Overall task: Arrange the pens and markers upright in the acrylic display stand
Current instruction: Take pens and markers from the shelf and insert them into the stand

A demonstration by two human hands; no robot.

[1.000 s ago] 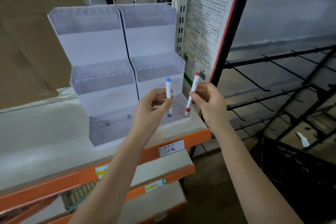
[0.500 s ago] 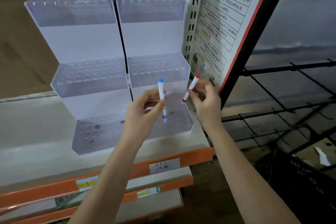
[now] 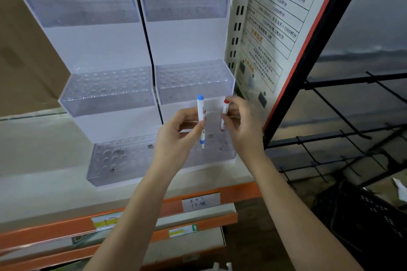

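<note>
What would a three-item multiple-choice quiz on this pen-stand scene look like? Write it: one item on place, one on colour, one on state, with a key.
1. Where is the blue-capped pen?
A. In a top-tier hole
B. In the left hand, in front of the acrylic stand
C. Lying on the shelf

2. What colour is the cap of the pen in the right hand?
A. Red
B. Green
C. Black

3. How is the blue-capped pen held?
A. Flat
B. Cap down
C. Upright, cap up

Key: 1 B, fingers pinch its barrel before the lower tiers; 2 A, a red cap shows above the fingers; 3 C, the blue cap is on top, the tip points down.
</note>
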